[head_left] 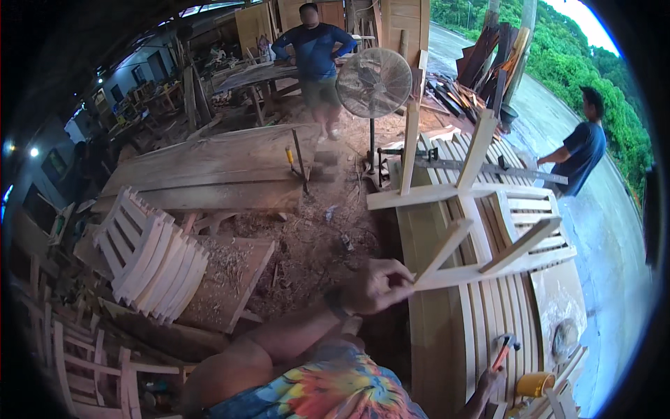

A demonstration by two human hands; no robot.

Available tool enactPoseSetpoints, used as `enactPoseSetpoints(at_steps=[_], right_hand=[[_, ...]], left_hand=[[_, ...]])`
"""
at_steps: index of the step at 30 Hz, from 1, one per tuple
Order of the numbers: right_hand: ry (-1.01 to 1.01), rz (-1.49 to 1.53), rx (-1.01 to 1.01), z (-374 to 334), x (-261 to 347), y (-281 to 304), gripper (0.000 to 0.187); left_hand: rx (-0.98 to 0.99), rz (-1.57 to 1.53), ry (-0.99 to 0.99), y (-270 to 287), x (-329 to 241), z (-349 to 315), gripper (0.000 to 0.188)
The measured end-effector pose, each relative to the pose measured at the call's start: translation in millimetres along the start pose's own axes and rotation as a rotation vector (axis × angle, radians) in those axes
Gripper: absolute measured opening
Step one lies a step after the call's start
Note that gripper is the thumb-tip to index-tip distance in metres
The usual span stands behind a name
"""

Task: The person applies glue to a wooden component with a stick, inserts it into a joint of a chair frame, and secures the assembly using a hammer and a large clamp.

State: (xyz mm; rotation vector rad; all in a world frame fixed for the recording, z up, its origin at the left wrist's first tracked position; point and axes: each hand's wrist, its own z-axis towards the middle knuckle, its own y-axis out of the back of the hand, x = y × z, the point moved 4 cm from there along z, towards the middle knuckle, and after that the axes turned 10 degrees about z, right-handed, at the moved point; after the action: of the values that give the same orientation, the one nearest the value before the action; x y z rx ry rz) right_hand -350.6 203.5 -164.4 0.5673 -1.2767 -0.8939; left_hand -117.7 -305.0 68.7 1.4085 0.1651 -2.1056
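my left hand (380, 288), thumb and fingers pinched nearly together, grips a near corner of the wooden frame (453, 276), seemingly to steady it; my right hand (490, 383) closes around the handle of the hammer (501, 355), leaving its head free. the frame, pale and unpainted, rests on slatted pieces (481, 314) at right, four posts (478, 150) projecting upward.

No readable text, labels, brands, numbers or signs, any marking on the hammer (502, 352), the fan (375, 82), the metal bar clamp (525, 172) or the yellow container (535, 384) too small to make out
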Motion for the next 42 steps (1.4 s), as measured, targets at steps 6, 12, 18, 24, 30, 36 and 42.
enactPoseSetpoints(at_steps=[6,12,18,24,30,36,42], right_hand=[[0.040,0.102,0.133,-2.2,28.4,1.7,0.039],[0.175,0.034,0.038,-52.0,40.8,55.3,0.047],[-0.008,0.568,0.464,-71.2,78.3,213.9,0.032],[0.159,0.238,0.026,-54.2,113.9,360.4,0.029],[-0.028,-0.043,-0.317,-53.0,49.9,438.4,0.035],[0.279,-0.537,-0.079,16.4,46.4,355.3,0.042],[0.076,-0.706,0.199,97.3,-0.8,293.6,0.044]], left_hand=[[0.442,-0.395,-0.430,-70.5,-173.2,-20.5,0.013],[0.911,-1.126,-0.489,-121.9,-277.4,-47.2,0.043],[0.990,-1.289,-0.490,-165.7,-284.3,-58.9,0.036],[1.279,-1.320,-0.504,-219.4,-297.4,-90.3,0.040],[1.462,-1.360,-0.537,-230.2,-297.7,-102.9,0.045],[1.490,-1.162,-0.580,-220.5,-286.7,-100.8,0.049],[1.353,-0.355,-0.090,-199.8,-221.6,-93.9,0.017]])
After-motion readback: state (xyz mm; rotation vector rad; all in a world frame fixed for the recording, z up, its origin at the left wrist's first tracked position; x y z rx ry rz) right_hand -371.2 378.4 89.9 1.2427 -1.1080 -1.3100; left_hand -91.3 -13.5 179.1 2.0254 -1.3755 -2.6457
